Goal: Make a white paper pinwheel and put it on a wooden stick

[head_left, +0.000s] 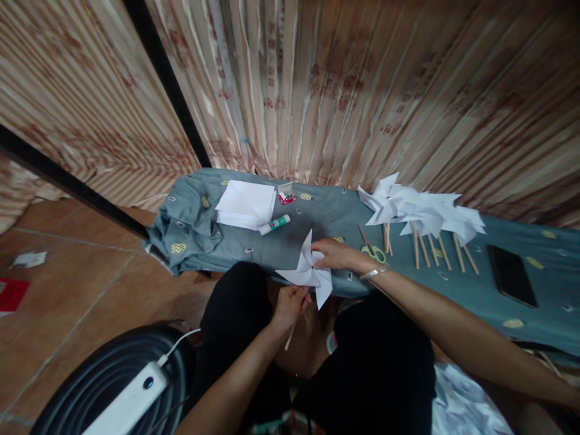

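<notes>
A white paper pinwheel point(308, 269) hovers over my knees at the near edge of the cloth-covered bench point(317, 220). My left hand point(290, 303) is closed round its thin wooden stick point(290, 338) just below the paper. My right hand point(333, 254) pinches the pinwheel's centre from the right, fingers pressed on the paper. A bracelet sits on my right wrist.
On the grey-green cloth lie a stack of white paper point(247, 204), a glue stick point(274, 225), a small box of pins point(286, 194), green-handled scissors point(372, 249), several finished pinwheels on sticks point(423, 217) and a black phone point(511, 275). A white power strip point(131, 399) rests lower left. Curtains hang behind.
</notes>
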Demonstrator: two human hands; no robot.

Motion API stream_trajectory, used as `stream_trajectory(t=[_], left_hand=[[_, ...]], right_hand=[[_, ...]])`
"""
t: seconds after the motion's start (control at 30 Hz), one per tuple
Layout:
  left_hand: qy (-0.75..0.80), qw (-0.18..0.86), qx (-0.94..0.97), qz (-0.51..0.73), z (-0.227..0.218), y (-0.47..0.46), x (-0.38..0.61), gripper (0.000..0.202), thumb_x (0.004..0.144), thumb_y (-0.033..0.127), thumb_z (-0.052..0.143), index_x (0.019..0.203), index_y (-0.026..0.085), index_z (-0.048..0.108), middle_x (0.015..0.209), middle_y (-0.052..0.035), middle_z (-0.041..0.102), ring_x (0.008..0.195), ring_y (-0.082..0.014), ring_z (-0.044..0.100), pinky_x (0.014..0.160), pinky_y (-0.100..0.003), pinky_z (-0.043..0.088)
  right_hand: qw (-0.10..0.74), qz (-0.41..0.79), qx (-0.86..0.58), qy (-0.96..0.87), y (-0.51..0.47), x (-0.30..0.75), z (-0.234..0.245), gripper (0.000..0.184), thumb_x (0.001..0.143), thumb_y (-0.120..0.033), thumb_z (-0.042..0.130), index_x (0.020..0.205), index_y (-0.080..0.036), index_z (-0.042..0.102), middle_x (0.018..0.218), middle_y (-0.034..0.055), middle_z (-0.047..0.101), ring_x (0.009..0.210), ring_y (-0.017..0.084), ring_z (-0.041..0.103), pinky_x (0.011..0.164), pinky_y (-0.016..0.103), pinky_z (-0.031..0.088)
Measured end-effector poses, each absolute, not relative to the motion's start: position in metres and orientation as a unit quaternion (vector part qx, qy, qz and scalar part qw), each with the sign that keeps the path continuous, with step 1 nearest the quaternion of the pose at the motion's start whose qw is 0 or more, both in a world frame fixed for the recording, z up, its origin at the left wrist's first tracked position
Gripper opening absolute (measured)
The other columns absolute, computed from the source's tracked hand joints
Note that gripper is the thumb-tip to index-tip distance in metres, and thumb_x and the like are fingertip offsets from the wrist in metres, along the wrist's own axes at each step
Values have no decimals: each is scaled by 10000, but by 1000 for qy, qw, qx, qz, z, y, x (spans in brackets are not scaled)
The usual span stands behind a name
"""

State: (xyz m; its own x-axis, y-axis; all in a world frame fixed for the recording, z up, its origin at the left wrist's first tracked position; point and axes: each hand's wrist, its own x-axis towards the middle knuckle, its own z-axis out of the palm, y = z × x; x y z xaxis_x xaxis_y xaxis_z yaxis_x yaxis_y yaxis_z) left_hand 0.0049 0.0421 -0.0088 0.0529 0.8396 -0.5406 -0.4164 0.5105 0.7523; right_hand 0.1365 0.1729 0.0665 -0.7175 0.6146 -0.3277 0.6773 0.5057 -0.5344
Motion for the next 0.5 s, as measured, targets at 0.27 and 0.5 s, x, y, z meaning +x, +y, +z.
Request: stream_trajectory(t=[0.27,0.5], left_hand=[[523,692,234,439,-17,60,6,408,662,406,710,408,147,524,282,50,356,278,-27,251,366,-202,109],[504,718,215,429,-21,60,3,388,637,395,719,423,147,513,314,53,372,288,-22,236,365,-205,110]], right_hand=[[96,-289,402,863,183,134,70,314,651,-101,643,958,-138,698,965,82,729,874,240,659,686,237,434],[72,-293,371,878,180,140,65,267,709,-132,608,968,-131,671,925,86,719,845,238,655,699,264,440]])
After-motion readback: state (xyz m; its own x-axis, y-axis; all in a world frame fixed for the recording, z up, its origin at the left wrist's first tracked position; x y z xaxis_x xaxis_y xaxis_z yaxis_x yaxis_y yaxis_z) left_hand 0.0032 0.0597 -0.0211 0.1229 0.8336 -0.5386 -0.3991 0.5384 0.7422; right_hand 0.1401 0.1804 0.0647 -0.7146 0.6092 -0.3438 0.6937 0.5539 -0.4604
